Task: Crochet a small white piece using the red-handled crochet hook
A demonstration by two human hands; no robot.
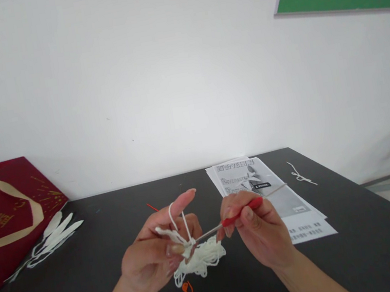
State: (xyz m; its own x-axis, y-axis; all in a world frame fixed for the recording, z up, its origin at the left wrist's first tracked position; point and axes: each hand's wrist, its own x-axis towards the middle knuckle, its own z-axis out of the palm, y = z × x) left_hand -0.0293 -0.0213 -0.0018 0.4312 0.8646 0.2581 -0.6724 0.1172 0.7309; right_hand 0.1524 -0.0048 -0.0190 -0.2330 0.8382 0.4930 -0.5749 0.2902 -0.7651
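Note:
My left hand pinches a small piece of white yarn work between thumb and fingers, with a strand looped over the raised index finger. A loose pile of white yarn lies on the black table just under the hands. My right hand grips a crochet hook with a red handle; its metal tip points left into the yarn at my left thumb. An orange stitch marker lies on the table below the yarn.
Printed instruction sheets lie right of my hands. A short white yarn scrap lies near the far right edge. A dark red gift bag and white crocheted petals rest at the left. A white wall stands behind.

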